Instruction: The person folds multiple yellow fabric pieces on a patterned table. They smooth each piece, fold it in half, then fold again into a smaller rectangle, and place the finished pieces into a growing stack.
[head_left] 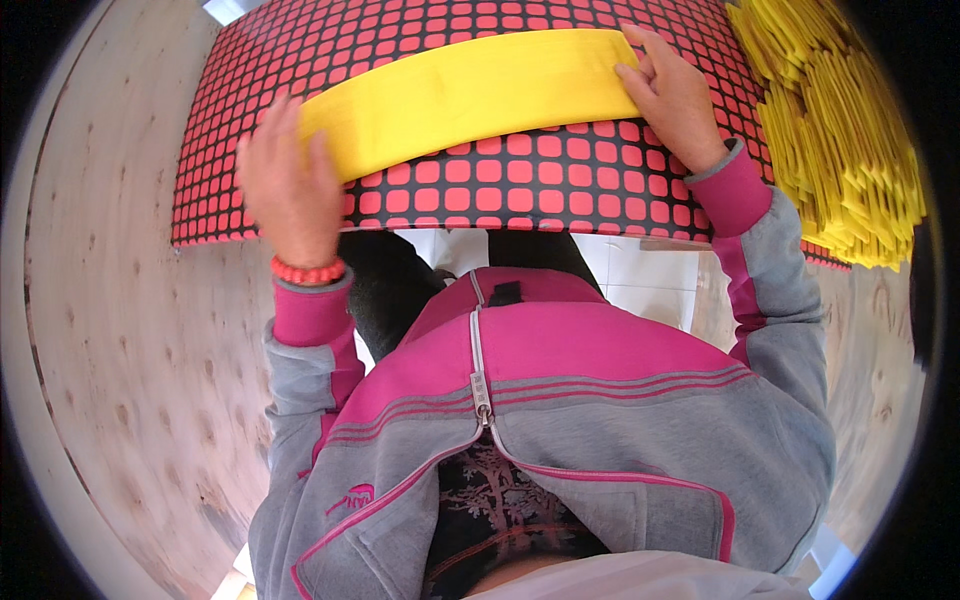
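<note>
A long yellow folded cloth strip (470, 95) lies across the red and black checked table cover (480, 190), bowed slightly in this wide view. My right hand (675, 95) is at the strip's right end, its thumb on top of the cloth and its fingers curled at the edge, gripping it. Over the left end is my left hand (290, 180), blurred by motion, with its fingers apart. The thumb side overlaps the cloth while the other fingers reach past its end. A red beaded bracelet (307, 271) circles my left wrist.
At the right side of the table stands a thick stack of yellow folded cloth pieces (845, 150), its layers showing along the edge. Pale wooden boards (130, 330) are on the left. The table's near edge runs just in front of my lap.
</note>
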